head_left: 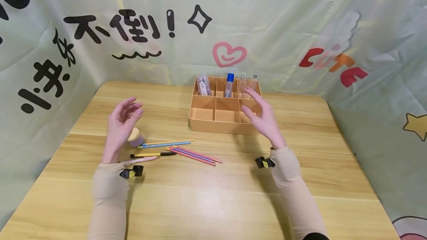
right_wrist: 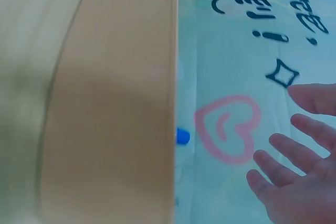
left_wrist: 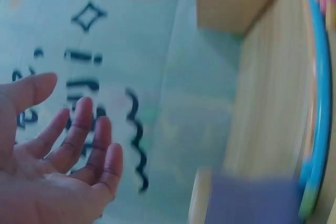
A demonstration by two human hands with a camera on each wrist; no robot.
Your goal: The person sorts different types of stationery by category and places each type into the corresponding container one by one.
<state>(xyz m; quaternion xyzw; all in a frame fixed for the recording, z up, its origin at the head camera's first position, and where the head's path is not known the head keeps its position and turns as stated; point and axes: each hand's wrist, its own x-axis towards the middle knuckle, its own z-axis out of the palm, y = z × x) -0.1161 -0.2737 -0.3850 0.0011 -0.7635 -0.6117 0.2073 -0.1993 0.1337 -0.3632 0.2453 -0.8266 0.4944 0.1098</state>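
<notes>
My left hand (head_left: 121,127) is raised over the left side of the table, holding nothing, its fingers loosely bent. Close beside it stands a small purple jar (head_left: 136,142) with a pale wooden-looking lid. My right hand (head_left: 265,117) hangs over the right end of a tan compartment organizer (head_left: 220,126), fingers spread and nothing in them. In the organizer's back row stand a clear case with a label (head_left: 203,85), a blue-capped tube (head_left: 228,88) and clear containers (head_left: 243,80), partly covered by the right hand. The right wrist view shows the organizer's front wall (right_wrist: 110,108) close by.
Between the hands lie a blue pencil (head_left: 165,145), a yellow-orange one (head_left: 181,140), several pink and purple pencils (head_left: 197,156), a yellow-and-black pen (head_left: 150,155) and a pale pink pen (head_left: 141,160). A printed cloth (head_left: 277,17) hangs behind the wooden table (head_left: 207,203) and at its sides.
</notes>
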